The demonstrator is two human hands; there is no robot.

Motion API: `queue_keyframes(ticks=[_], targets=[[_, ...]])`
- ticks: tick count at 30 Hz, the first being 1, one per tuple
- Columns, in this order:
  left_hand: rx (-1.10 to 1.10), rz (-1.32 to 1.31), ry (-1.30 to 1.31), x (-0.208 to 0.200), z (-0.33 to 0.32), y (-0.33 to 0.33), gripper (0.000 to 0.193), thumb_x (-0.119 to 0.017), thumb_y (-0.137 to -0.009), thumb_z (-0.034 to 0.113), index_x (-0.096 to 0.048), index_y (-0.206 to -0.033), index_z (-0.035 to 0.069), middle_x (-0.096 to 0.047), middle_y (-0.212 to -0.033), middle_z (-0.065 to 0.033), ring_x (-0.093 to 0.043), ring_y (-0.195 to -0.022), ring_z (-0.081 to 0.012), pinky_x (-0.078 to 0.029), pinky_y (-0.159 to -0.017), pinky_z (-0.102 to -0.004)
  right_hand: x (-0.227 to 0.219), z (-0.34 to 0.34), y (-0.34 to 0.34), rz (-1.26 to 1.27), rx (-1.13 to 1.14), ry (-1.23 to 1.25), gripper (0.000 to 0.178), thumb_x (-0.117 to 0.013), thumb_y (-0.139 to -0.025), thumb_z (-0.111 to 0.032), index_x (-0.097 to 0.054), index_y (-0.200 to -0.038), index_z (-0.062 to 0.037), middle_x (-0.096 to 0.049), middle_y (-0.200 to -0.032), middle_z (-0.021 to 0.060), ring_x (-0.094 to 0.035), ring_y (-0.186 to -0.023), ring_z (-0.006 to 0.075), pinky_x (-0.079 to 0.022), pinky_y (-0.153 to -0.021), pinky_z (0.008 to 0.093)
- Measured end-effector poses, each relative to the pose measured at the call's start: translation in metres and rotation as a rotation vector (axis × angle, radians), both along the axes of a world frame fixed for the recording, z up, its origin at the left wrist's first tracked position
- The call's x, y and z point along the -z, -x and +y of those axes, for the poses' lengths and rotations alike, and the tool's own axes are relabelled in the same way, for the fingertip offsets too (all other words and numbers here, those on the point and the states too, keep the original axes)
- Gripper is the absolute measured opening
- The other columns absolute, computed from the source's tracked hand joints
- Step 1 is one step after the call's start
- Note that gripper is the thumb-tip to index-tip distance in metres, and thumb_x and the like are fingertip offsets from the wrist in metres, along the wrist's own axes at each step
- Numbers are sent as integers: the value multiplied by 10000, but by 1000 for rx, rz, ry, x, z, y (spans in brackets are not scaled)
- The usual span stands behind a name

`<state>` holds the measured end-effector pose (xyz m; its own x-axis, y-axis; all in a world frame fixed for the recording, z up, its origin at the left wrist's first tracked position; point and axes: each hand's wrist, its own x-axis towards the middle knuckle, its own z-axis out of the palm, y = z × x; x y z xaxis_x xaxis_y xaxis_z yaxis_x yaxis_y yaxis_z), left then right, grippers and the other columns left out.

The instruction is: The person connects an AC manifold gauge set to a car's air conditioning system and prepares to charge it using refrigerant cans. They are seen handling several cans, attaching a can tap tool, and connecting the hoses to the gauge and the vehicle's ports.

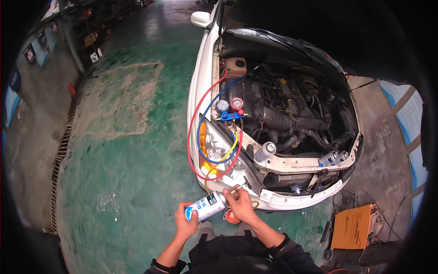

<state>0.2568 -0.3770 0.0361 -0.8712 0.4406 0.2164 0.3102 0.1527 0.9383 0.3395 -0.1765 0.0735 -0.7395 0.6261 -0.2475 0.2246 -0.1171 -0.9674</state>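
My left hand (183, 220) is wrapped round the lower end of a white and blue refrigerant can (205, 207), which lies tilted in front of me. At the can's top end, my right hand (242, 204) is closed on a small can-tap valve with a dark crossbar handle (247, 181); its join to the can is hidden by the fingers. A gauge manifold (232, 116) with two dials rests at the engine bay's left edge. Its red hose (189, 137), blue hose (199, 132) and yellow hose (235, 148) loop down over the headlight, the yellow one passing close to my right hand.
A white car (296, 201) stands ahead with its bonnet up. Another can (265, 152) stands on the front crossmember, and two more cans (335, 158) sit farther right. At lower right is a cardboard box (353, 226) beside cables. A floor drain grate (64, 150) runs along the left wall.
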Motion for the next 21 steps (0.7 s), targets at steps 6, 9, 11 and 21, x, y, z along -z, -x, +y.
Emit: queue_keyframes(ticks=[6,9,11,21], targets=[[37,-1001,-404,15,-64,21,472,-417,-1059,421,-597,-1106,-13,-649,-764,-174,-589,-493,-230,-453,-413,-299,-41,-50,45,-20,-423,-272,261,-716,-940,-247,-622,-971,-5,-640,-693,103,-608,-632,167,-474,-593,329],[344,-1600,-551,10,-88,25,642,-297,-1043,567,-604,-1130,10,-642,-764,-178,-579,-479,-230,-424,-377,-310,-49,-51,66,64,-682,-305,222,-719,-940,-195,-618,-1041,-25,-639,-781,52,-593,-717,112,-482,-637,290],[142,-1641,-565,1,-91,29,763,-234,-1026,631,-607,-1206,-10,-675,-863,-199,-662,-677,-264,-514,-520,-326,-41,-54,73,115,-815,-156,216,-708,-951,-148,-620,-1112,-34,-646,-931,15,-597,-877,79,-510,-758,259],[-34,567,123,-23,-91,67,743,-872,-715,137,-498,-1344,5,-577,-1236,-207,-655,-995,-324,-581,-800,-400,-16,-39,105,-61,-266,313,357,-588,-1036,-338,-607,-796,-74,-458,-606,-58,-393,-508,51,-279,-452,275]])
